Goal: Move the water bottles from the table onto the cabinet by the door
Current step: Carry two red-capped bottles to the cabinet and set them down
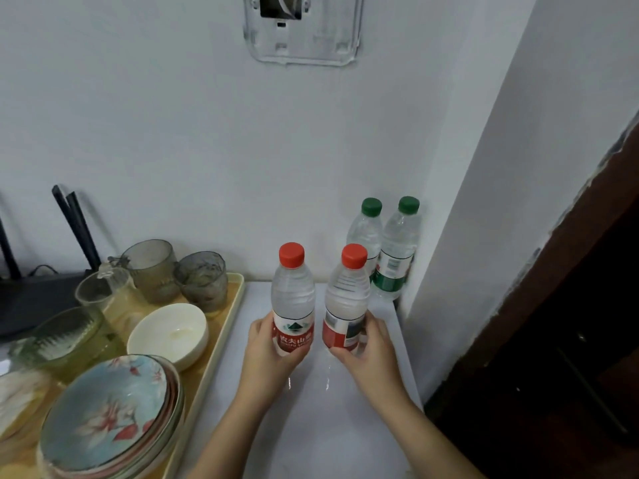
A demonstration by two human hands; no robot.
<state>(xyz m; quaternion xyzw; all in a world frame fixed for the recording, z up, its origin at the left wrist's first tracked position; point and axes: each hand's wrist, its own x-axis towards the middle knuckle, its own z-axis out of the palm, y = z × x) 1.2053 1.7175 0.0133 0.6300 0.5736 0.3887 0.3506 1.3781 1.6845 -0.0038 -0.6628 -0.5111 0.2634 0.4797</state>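
Both near upright, caps up | left hand (265, 347) fingers clamp left bottle (293, 295) | right hand (370, 347) fingers clamp right bottle (346, 292)

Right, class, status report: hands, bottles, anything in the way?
Left hand grips one red-capped bottle; right hand grips the other red-capped bottle. Both upright over cabinet top. Green-capped bottles stand behind in corner; tray apart, left.

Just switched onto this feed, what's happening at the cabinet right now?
A person's left grip holds the left red-capped bottle and the right grip holds the right red-capped bottle, both upright over the white cabinet top. The fingers hide whether the bases touch the surface. Two green-capped bottles stand in the back corner by the wall. A tray of dishes sits to the left.
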